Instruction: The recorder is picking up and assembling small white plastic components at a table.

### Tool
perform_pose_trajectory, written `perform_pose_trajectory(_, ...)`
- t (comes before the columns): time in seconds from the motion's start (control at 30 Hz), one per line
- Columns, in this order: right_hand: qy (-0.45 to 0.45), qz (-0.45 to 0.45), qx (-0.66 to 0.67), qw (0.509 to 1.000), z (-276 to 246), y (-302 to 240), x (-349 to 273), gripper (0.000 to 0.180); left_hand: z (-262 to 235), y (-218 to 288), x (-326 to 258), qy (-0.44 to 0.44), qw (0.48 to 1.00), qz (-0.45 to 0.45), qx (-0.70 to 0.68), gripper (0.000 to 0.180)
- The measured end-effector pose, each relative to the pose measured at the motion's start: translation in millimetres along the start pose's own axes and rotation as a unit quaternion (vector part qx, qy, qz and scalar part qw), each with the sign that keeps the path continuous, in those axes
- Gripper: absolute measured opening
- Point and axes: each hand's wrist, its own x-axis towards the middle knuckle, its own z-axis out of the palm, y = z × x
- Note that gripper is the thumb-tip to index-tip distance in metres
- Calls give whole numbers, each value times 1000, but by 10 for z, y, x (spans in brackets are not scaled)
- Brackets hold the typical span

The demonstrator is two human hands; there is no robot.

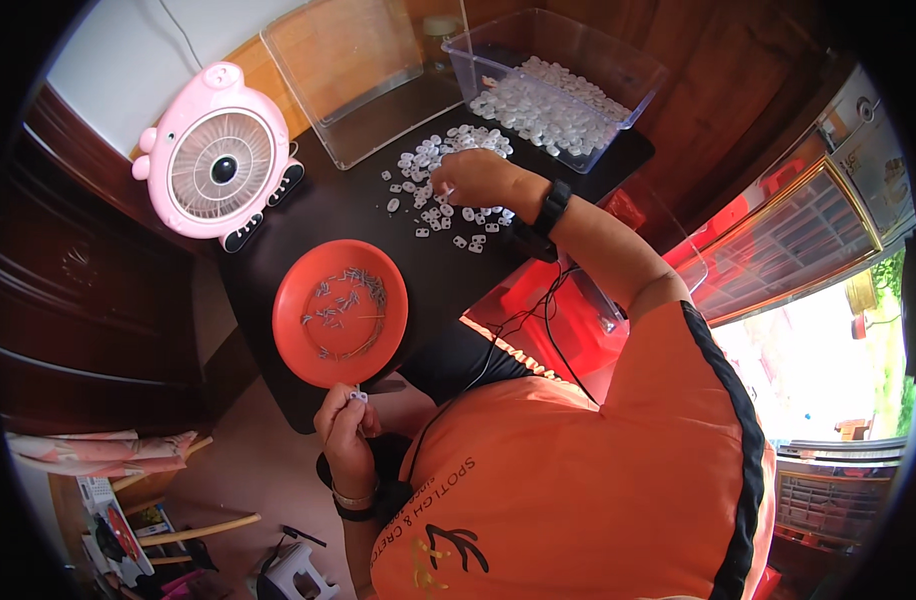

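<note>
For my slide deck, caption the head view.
Right hand reaches into white plastic pieces; left hand holds one beside orange plate.

Orange plate – white plastic pieces – pink fan, black table.

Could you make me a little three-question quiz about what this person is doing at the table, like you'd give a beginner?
1. True or false: the left hand holds a small white piece just below the orange plate.
2. Where does the right hand rest?
A. inside the clear bin
B. on the loose white pieces spread over the black table
C. on the pink fan
3. What lies in the orange plate?

Key
1. True.
2. B.
3. Thin metal pins or wires, scattered; too small to tell their exact kind.
</note>
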Motion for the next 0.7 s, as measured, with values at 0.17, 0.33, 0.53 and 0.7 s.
perform_pose_trajectory(0.17,59,-28,84,994,55,15,-12,10,-12,7,-11,-10,1000,-1,-8,17)
perform_pose_trajectory(0.33,25,-69,476,876,-40,-574,-179,19,1,51,-5,0,1000,-5,-13,16)
perform_pose_trajectory(0.53,-91,-141,651,740,-25,-1570,-531,18,35,126,107,-30,993,102,-44,19)
perform_pose_trajectory(0.7,-122,-185,697,682,119,-1897,-556,16,-10,56,98,-13,988,107,-106,19)
